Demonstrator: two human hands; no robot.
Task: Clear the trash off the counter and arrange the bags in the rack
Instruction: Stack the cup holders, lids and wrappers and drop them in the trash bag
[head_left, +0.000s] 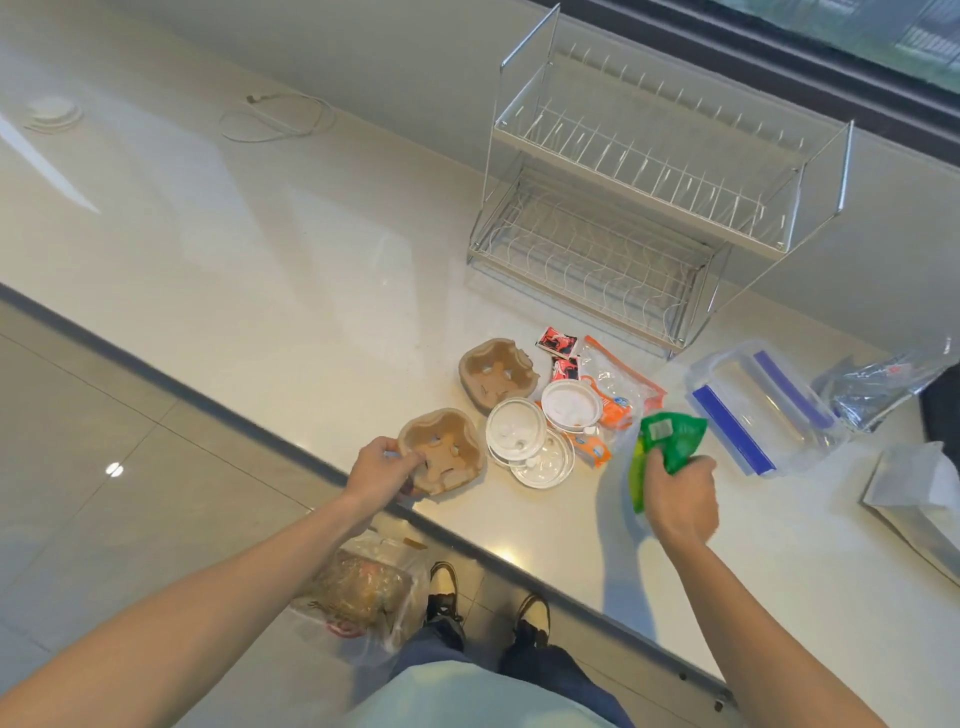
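A: Moulded pulp, rough and dimpled: your left hand (384, 467) pinches the near cup carrier (441, 449) at the counter (260, 260) edge, about seven o'clock from the wire rack (649, 197).

B: And the risk?

A: It overhangs the edge; pull carelessly and it drops beside the trash bag (363, 592) on the floor, not into it. The slick plastic lids (519, 431) touch it and could skid.

B: The right?

A: Your right hand (680, 493) is closed on a crinkly green packet (670, 441). The clear zip bags (753, 410) lie at five o'clock from the rack.
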